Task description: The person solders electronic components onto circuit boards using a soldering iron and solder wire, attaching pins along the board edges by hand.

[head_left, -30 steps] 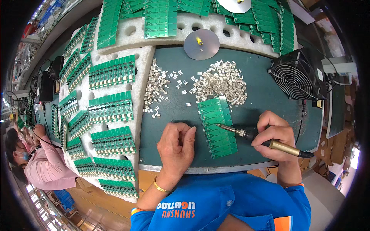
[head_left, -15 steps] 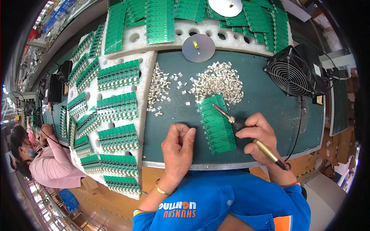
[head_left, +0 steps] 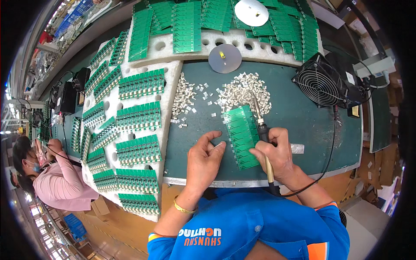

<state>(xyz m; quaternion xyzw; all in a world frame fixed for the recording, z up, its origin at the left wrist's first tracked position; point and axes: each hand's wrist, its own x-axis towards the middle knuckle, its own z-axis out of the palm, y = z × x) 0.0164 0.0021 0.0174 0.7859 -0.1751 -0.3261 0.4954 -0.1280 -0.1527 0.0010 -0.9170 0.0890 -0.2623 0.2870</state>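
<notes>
My right hand (head_left: 274, 154) is closed on a soldering iron (head_left: 262, 130) with a brass-coloured handle, its tip angled up into the heap of small white connectors (head_left: 242, 86). A bare green circuit panel (head_left: 238, 136) lies on the dark green mat, partly beside and behind that hand. My left hand (head_left: 206, 158) rests just left of the panel, index finger raised, thumb and other fingers curled; what they hold is too small to make out. A smaller scatter of connectors (head_left: 182, 99) lies left of the main heap.
White foam trays (head_left: 167, 117) carry populated boards at left and stacked bare panels at back. Metal discs (head_left: 225, 65) with yellow pieces sit at the back. A black fan (head_left: 318, 82) and cables stand at right. A co-worker in pink (head_left: 60, 182) works at the far left.
My right hand has swung the iron from angled left over the panel to upright at its right, tip at the heap. My left index finger has lifted from the curl.
</notes>
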